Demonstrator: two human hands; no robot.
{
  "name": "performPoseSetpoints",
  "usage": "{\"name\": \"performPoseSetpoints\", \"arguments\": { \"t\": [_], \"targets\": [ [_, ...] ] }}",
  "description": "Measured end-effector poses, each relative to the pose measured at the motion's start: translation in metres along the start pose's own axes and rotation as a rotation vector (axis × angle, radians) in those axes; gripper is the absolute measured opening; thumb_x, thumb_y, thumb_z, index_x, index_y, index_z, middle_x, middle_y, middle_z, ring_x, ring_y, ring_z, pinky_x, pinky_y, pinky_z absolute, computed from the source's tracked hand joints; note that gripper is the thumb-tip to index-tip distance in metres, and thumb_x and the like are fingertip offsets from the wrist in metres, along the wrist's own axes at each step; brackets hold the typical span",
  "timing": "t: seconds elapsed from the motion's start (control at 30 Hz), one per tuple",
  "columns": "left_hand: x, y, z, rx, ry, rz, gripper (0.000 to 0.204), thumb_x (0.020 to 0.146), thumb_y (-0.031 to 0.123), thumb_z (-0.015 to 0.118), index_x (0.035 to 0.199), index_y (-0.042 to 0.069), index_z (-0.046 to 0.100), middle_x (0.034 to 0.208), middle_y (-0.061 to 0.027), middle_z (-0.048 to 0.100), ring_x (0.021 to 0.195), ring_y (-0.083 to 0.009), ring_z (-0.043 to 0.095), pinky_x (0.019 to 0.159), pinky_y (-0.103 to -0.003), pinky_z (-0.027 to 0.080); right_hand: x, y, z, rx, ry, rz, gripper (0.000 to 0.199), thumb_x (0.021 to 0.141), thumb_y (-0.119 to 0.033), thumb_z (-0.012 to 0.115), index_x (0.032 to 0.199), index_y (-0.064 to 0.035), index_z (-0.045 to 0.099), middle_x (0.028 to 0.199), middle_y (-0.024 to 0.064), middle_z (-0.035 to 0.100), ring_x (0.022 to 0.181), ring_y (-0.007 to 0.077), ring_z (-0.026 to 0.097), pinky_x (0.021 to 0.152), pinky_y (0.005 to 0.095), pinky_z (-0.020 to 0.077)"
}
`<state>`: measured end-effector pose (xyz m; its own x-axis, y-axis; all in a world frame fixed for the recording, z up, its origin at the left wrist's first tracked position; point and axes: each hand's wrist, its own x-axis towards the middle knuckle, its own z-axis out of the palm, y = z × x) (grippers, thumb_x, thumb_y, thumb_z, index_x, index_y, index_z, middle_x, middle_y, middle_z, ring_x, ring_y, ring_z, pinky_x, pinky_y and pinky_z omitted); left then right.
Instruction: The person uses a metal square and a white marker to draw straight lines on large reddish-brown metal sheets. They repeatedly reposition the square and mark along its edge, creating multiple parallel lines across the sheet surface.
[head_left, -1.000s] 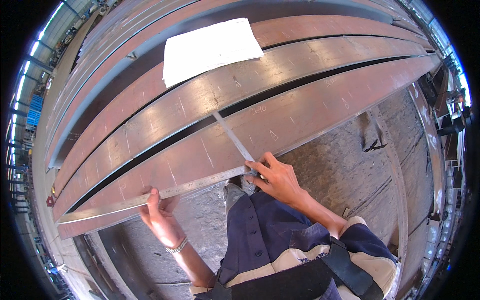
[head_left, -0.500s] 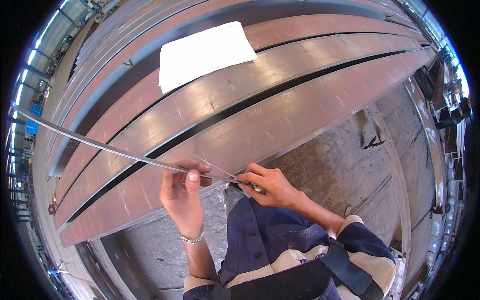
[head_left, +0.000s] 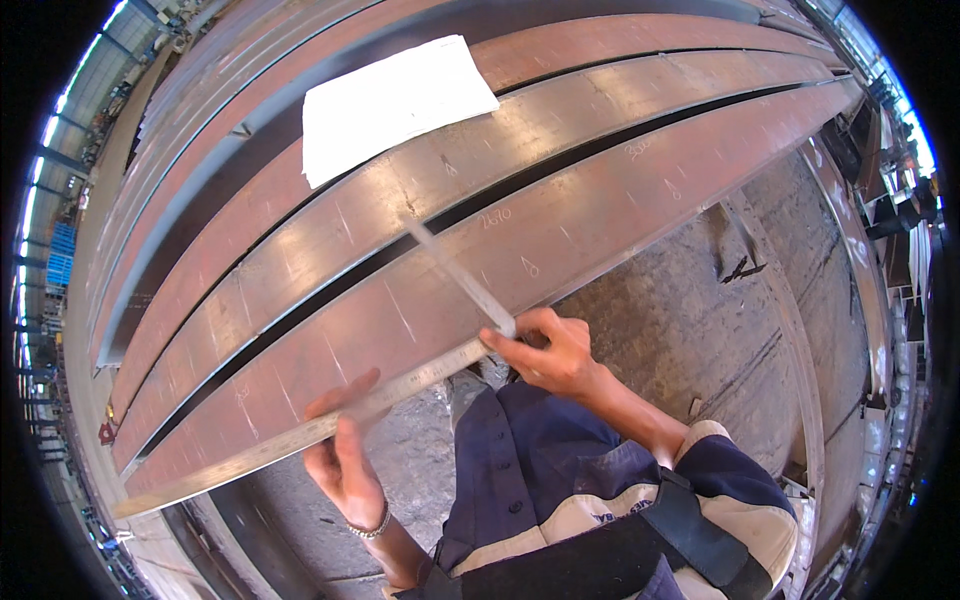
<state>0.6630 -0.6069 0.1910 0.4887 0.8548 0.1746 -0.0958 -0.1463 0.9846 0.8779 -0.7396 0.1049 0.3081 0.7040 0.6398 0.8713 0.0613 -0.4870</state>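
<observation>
1. A person's two bare hands are gripping an L-shaped metal square (head_left: 432,375), seen from above; it is lying across or just over the nearest steel beam, and whether it is touching the surface cannot be told.
2. The left hand (head_left: 345,465), slightly blurred and wearing a bracelet (head_left: 370,522), is pinching the square's long arm partway along, the thumb showing on the near side and the fingers on the far side.
3. The right hand (head_left: 552,350) is closing its thumb and fingers around the corner, where the two arms are meeting.
4. The long arm is running along the beam's near edge toward the lower left; the short arm is pointing away from the person, its far end reaching the dark gap behind.
5. The nearest beam (head_left: 590,225) is showing a reddish-brown face with white handwritten marks.
6. Beyond the gap, a second beam (head_left: 560,95) is curving through the fisheye view, and white paper sheets (head_left: 395,105) are lying partly over it.
7. Below, the person's navy shirt (head_left: 480,450) is filling the centre, with stained ground (head_left: 660,320) showing beside it.
</observation>
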Motion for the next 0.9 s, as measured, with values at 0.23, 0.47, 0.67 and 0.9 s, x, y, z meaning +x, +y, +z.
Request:
{"name": "performPoseSetpoints", "arguments": {
  "t": [0.23, 0.47, 0.67, 0.9],
  "targets": [
    [-0.030, -0.123, -0.016, -0.395, 0.287, -0.591, 0.044, 0.100, 0.012, 0.059, 0.134, -0.013, 0.045, 0.133, -0.0239, 0.055, 0.120, -0.0318, 0.059, 0.101, -0.041, 0.054, -0.019, 0.015, 0.034, 0.144, -0.222, 0.510, 0.025, 0.084, -0.015, 0.074, 0.108, -0.0130, 0.070, 0.091, 0.0107, 0.057, 0.078, 0.0297, 0.065, 0.068, 0.0397, 0.0536],
    [-0.050, -0.196, -0.032, -0.413, 0.372, -0.733, 0.044, 0.095, 0.010, 0.067, 0.132, -0.005, 0.048, 0.120, -0.0141, 0.062, 0.109, -0.0274, 0.065, 0.096, -0.039, 0.058, -0.052, 0.029, 0.047, 0.231, -0.283, 0.643, 0.016, 0.085, -0.015, 0.072, 0.099, -0.0078, 0.068, 0.092, 0.0133, 0.061, 0.082, 0.0336, 0.066, 0.070, 0.0409, 0.0517],
    [-0.044, -0.209, -0.025, -0.407, 0.409, -0.664, 0.049, 0.093, 0.009, 0.070, 0.134, -0.004, 0.047, 0.123, -0.0132, 0.059, 0.112, -0.0246, 0.063, 0.094, -0.035, 0.059, -0.047, 0.041, 0.045, 0.262, -0.180, 0.717, 0.014, 0.087, -0.014, 0.069, 0.093, -0.0016, 0.065, 0.085, 0.0167, 0.064, 0.075, 0.0344, 0.064, 0.067, 0.0398, 0.0499],
    [-0.045, -0.209, -0.021, -0.380, 0.443, -0.646, 0.053, 0.093, 0.008, 0.070, 0.137, -0.003, 0.043, 0.127, -0.0157, 0.056, 0.113, -0.0240, 0.062, 0.093, -0.035, 0.059, -0.039, 0.057, 0.032, 0.239, -0.147, 0.840, 0.022, 0.097, -0.017, 0.059, 0.091, 0.0039, 0.061, 0.083, 0.0201, 0.062, 0.076, 0.0380, 0.062, 0.071, 0.0411, 0.0481]
  ]
}}
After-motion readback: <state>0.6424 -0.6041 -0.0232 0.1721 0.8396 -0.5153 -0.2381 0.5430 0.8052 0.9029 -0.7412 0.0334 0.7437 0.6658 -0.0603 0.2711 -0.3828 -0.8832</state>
